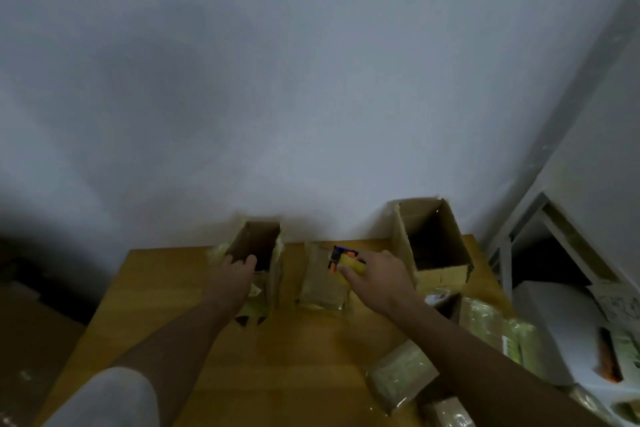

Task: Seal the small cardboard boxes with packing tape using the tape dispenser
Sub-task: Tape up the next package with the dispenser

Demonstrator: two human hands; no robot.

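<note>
While the left hand [237,269] reaches to the near rim of an open box [258,246] at the far edge of the table [166,288], its fingers curl over that rim and grip it. The box stands upright against the wall [311,80], its top open and its inside dark. A patch of yellowish tape shows on its near face below the wrist. A pale sleeve [104,399] covers the upper left arm at the bottom edge.

Just right of this box lies a flat parcel [323,282], brown and wrapped in shiny tape. Over its far right corner sits the dispenser [341,258], blue and orange with a yellow tape roll. The right hand [377,274] grips that roll, fingers and thumb wrapped round it; the blur hides how the fingertips lie.

Further right a bigger open box [434,236] stands at the table's far right corner, well apart from the first one, with the parcel between them. Near the right edge several taped parcels [401,374] lie close together, some under the right forearm. Beyond the table stands a white shelf [519,225], holding blurred white items.
</note>
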